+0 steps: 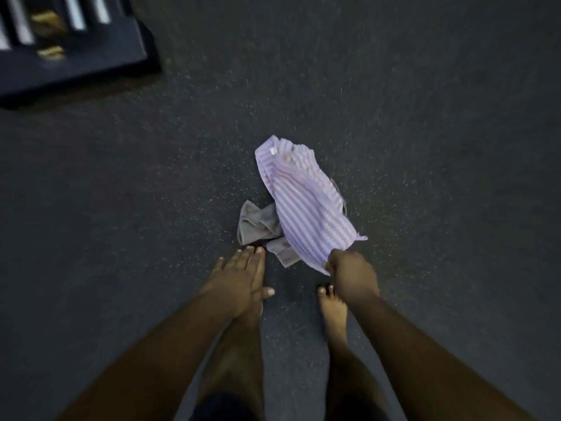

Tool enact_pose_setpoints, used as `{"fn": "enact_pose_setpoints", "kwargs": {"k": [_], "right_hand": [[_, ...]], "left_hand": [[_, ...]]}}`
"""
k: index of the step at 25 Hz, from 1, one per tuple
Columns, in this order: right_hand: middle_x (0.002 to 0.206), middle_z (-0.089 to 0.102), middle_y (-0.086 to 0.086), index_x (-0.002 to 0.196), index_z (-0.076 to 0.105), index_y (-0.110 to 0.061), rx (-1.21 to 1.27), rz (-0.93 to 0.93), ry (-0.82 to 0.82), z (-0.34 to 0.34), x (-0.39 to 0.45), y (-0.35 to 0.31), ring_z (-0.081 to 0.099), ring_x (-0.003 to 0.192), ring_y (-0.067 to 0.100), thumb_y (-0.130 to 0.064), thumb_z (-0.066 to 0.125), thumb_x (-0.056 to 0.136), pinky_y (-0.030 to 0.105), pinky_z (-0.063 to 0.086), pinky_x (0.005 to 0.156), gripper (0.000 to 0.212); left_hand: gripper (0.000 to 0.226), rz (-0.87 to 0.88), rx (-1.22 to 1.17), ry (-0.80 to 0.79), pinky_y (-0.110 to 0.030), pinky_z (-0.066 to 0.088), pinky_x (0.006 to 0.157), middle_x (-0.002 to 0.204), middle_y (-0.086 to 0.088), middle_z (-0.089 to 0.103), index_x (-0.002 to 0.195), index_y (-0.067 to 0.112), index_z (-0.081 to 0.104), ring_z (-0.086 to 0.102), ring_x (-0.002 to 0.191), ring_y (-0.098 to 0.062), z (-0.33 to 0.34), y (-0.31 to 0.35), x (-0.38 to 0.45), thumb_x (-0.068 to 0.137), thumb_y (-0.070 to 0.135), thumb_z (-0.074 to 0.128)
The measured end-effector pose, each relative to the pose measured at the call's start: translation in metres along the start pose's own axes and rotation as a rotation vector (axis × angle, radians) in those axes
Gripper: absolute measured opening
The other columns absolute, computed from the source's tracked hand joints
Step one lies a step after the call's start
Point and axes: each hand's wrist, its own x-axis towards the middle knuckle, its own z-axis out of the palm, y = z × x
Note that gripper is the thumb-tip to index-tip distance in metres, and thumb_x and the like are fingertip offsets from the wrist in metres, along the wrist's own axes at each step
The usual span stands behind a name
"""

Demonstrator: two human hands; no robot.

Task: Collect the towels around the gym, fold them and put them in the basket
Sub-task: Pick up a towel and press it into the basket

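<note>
Right hand pinches the striped towel by its near corner. Left hand is released, fingers straight, just short of the grey towel.

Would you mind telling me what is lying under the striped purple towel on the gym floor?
A crumpled grey towel sticks out from under the striped purple towel, which the right hand grips by its near edge. How far the grey towel extends beneath, or whether anything else lies there, is hidden.

Bare arms, bare feet, dark shorts
</note>
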Motion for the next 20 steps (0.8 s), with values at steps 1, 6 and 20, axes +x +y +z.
{"fn": "enact_pose_setpoints", "kwargs": {"k": [1,6,20], "right_hand": [[0.077,0.058,0.005,0.078,0.057,-0.022,-0.024,-0.074,0.022,-0.02,-0.032,-0.01,0.062,0.077,0.03,-0.019,0.065,0.084,0.034,0.043,0.062,0.011],[0.061,0.061,0.005,0.063,0.057,-0.02,-0.174,-0.436,0.181,-0.103,-0.17,-0.044,0.062,0.064,0.033,-0.017,0.08,0.069,0.037,0.047,0.055,0.025],[0.114,0.066,0.003,0.112,0.063,-0.023,-0.902,-1.304,0.17,-0.114,-0.516,-0.239,0.061,0.11,0.027,-0.014,0.048,0.096,0.037,0.045,0.09,0.023]], "left_hand": [[0.096,-0.018,-0.025,0.019,-0.053,0.007,0.125,0.171,-0.003,-0.007,0.162,0.021,-0.01,-0.001,0.158,-0.024,-0.006,0.007,-0.031,0.095,0.075,0.032],[0.093,-0.142,-0.27,0.169,-0.055,0.005,0.125,0.171,-0.003,-0.008,0.161,0.024,-0.013,-0.003,0.157,-0.024,-0.012,0.051,-0.198,0.097,0.071,0.035],[0.118,-0.587,-0.96,0.645,-0.052,0.003,0.125,0.17,-0.004,-0.013,0.162,0.021,-0.008,-0.005,0.158,-0.022,0.237,0.088,-0.579,0.073,0.095,0.012]]}}
